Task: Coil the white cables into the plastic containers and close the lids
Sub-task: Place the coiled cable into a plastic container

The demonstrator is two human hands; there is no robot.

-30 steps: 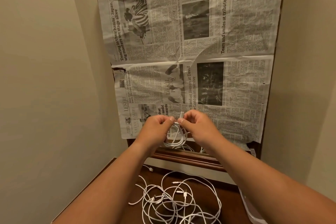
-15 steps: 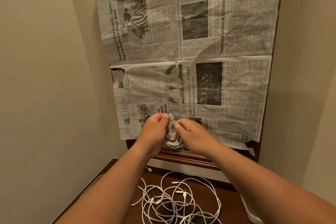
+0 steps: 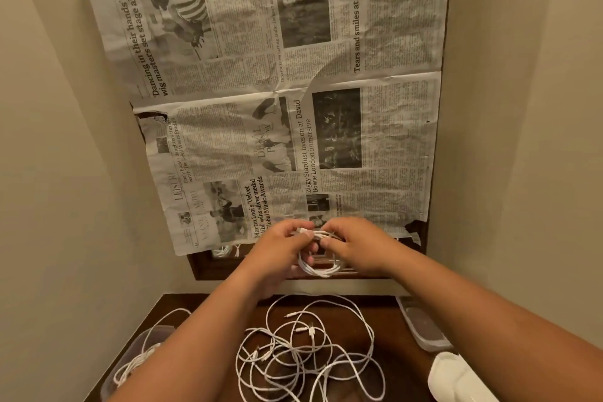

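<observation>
Gripping a small bundle of white cable (image 3: 318,266) between them, a person's left hand (image 3: 280,246) and right hand (image 3: 357,246) meet in mid-air above a dark wooden table (image 3: 399,333), in the head camera's view. Both hands are closed around the coiled cable: the left pinches a connector end near the top of the loops, while the right's fingers curl over the strands beside it. The coil's lower loops hang free below the knuckles, thin and glossy.

On the table underneath, a loose tangle of white cables (image 3: 303,356) sprawls in overlapping loops, several plugs showing among them. At lower left a clear plastic container (image 3: 137,349) already has cable in it, though a forearm covers much of it and its rim is hard to trace. At right another clear container (image 3: 424,328) sits against the wall, and a white lid-like piece (image 3: 456,378) is cut off by the bottom edge. Newspaper sheets (image 3: 277,91) cover the panel behind the hands. Motion blur softens the fingertips, so the exact pinch points are unclear.
</observation>
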